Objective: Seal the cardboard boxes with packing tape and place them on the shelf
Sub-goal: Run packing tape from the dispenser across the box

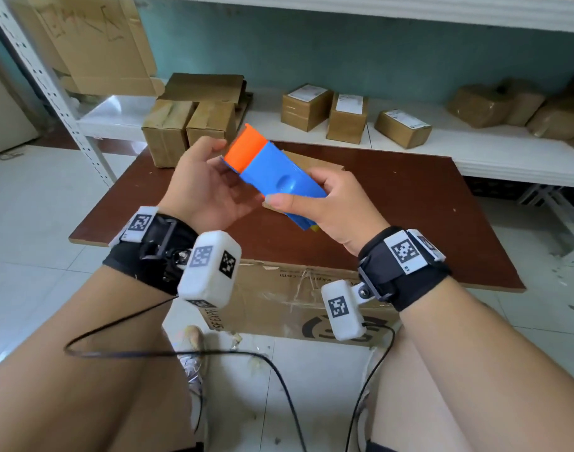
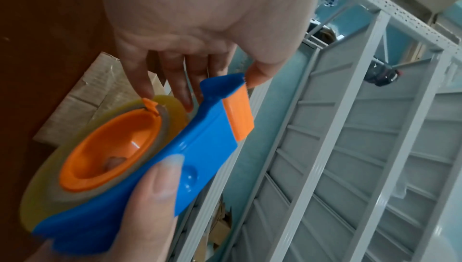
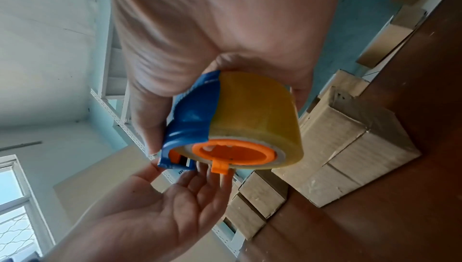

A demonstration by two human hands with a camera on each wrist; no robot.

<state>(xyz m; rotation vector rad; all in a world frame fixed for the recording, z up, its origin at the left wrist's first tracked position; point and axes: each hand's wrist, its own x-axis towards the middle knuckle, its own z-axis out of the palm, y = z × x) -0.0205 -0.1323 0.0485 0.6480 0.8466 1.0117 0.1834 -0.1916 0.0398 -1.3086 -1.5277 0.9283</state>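
Head view: left hand point(image 1: 207, 187), fingers straight and loose, touches the orange cutter end of the tape dispenser point(image 1: 276, 171), gripping nothing. Right hand point(image 1: 324, 207) is clamped round its blue body, thumb on top. Dispenser held above the brown board's point(image 1: 409, 223) middle. Sealed cardboard boxes point(image 1: 346, 117) stand on the shelf point(image 1: 474, 154) along the board's far edge.

Right wrist view: yellowish tape roll point(image 3: 255, 116) sits on the orange hub.
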